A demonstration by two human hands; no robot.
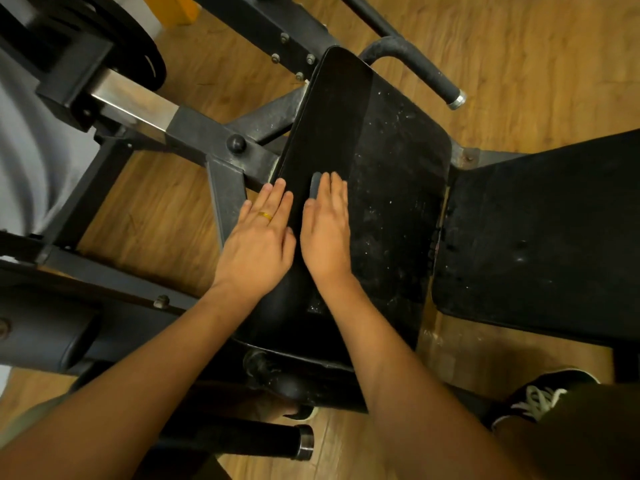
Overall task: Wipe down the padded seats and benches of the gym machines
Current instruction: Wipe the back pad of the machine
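- The padded seat (377, 150) is black and lies in the middle of the view, its long side running away from the person, bolted to a black metal frame (207, 142).
- The left hand (258, 239) lies flat on the seat's left edge, fingers (275, 199) straight and close together and holding nothing; a gold ring (266, 215) sits on one finger.
- The right hand (325, 233) lies just beside it, palm down on the seat with its fingers straight and together.
- A small dark grey tip (316, 184) shows at the right hand's fingertips; I cannot tell what it is.
- The seat's right half is flecked with pale specks, while the left half looks smooth and dark.
- A second black pad (540, 244) lies just to the right, apart from the seat by a narrow gap.
- A curved black handle (420, 65) with a metal end juts out beyond the seat.
- Below all of it is a wooden floor (519, 46); a black shoe (543, 393) with pale laces stands at lower right.
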